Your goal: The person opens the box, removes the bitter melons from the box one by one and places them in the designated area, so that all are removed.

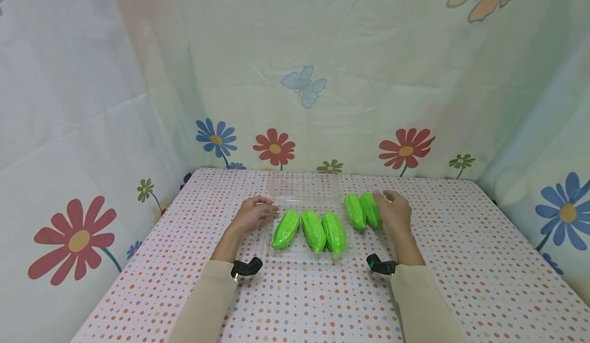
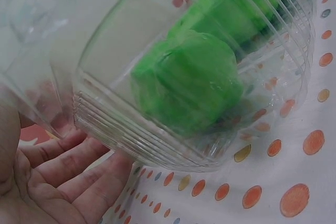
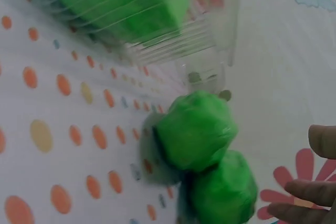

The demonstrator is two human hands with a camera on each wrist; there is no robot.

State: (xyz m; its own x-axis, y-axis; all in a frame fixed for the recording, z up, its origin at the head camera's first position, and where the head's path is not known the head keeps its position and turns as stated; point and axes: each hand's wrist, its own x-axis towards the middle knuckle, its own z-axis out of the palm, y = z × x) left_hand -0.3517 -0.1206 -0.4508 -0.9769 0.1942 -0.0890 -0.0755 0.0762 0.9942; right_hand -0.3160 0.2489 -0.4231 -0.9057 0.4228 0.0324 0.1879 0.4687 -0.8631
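Observation:
A clear plastic clamshell box stands open on the table, its lid folded back toward the wall. Inside lie three bright green, ridged, elongated vegetables, like toy bitter gourds: a left one, a middle one and a right one. Two more, one nearer the box and one farther right, lie side by side on the table. My left hand has its fingers extended against the box's left side. Beside the outer gourd, my right hand hovers with fingers parted, holding nothing.
A white tablecloth with coloured dots covers the table. Behind and at both sides hang pale curtains printed with flowers and butterflies. Black wrist cameras sit on the left wrist and right wrist.

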